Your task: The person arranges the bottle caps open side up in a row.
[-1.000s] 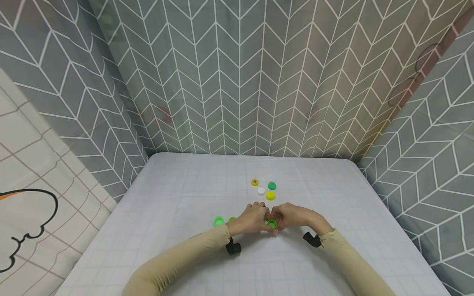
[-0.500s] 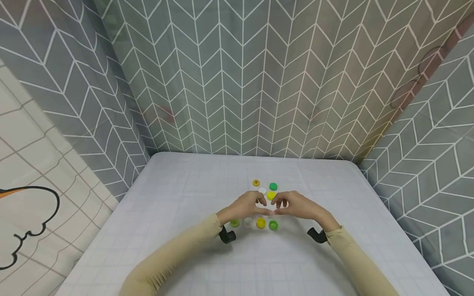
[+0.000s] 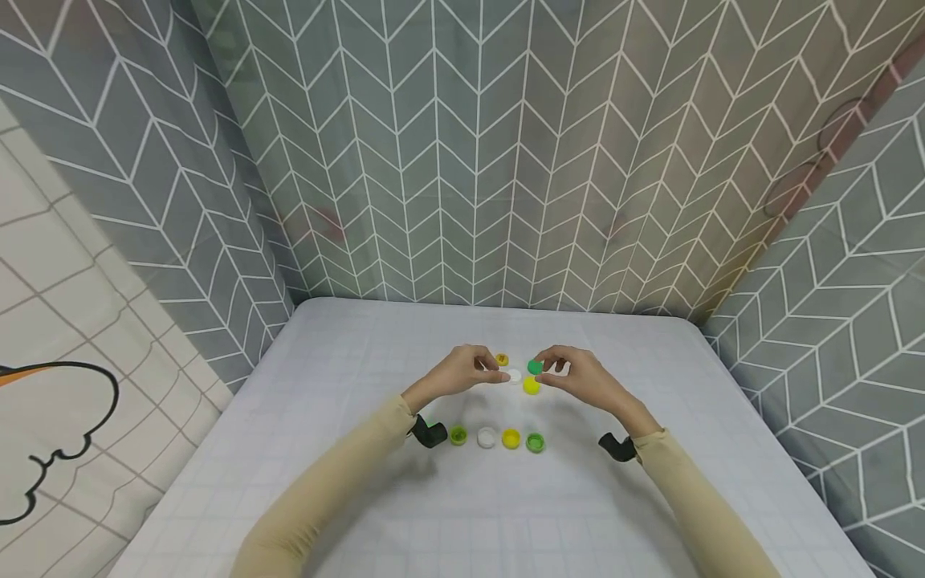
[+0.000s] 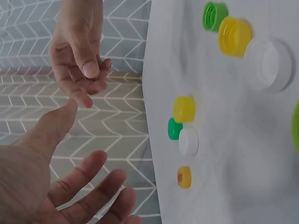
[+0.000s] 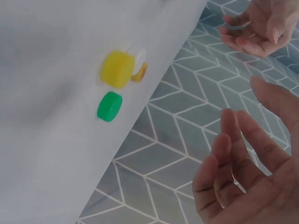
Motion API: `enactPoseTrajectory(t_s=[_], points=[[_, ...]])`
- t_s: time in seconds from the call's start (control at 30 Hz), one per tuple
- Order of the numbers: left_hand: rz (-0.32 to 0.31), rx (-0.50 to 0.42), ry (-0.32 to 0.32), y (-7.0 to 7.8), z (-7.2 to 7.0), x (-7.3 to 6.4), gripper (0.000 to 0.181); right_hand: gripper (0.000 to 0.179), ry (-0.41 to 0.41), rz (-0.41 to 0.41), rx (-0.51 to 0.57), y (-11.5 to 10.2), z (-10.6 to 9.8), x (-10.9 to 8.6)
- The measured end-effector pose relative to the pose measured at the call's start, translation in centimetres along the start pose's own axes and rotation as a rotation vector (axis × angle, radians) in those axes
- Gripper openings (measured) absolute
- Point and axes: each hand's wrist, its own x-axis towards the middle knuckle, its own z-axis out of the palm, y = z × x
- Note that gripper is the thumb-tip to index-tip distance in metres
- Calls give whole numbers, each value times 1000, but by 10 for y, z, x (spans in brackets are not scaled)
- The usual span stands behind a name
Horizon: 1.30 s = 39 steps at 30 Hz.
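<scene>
Above the far group of bottle caps, my left hand and right hand hover apart, with nothing in either. Fingers are loosely bent with thumbs apart from them, as both wrist views show. Nearest the left hand in the head view are a white cap and an orange-yellow cap with a mark on top. The right fingertips overlap a dark green cap; a bright yellow cap lies just in front of it. These caps rest top up on the table.
Closer to me runs a row of upturned caps: lime, white, yellow and green. Another light green cap is mostly hidden behind the left wrist camera. A patterned curtain hangs behind the white-covered table.
Both hands have left the green cap at the right end of the near row. They have risen and moved forward over the far caps, drawing apart and uncovering the near row.
</scene>
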Motion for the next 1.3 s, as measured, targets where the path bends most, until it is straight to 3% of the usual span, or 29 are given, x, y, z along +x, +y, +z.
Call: enactPoseTrajectory(t_s=[0.27, 0.4, 0.57, 0.8, 1.07, 1.3], points=[[-30, -31, 66, -16, -22, 24, 32, 37, 42, 46, -14, 12, -3, 30], [-37, -27, 74, -23, -27, 37, 40, 37, 52, 71, -4, 14, -2, 46], [-57, -18, 114, -31, -29, 54, 37, 36, 68, 86, 21, 20, 5, 65], [-150, -5, 108, -47, -20, 75, 40, 36, -11, 149, 63, 38, 24, 83], [-218, 51, 52, -58, -3, 86, 38, 38, -165, 199, 8, 47, 42, 95], [-217, 97, -8, -57, 10, 94, 28, 31, -241, 247, 51, 44, 54, 96]])
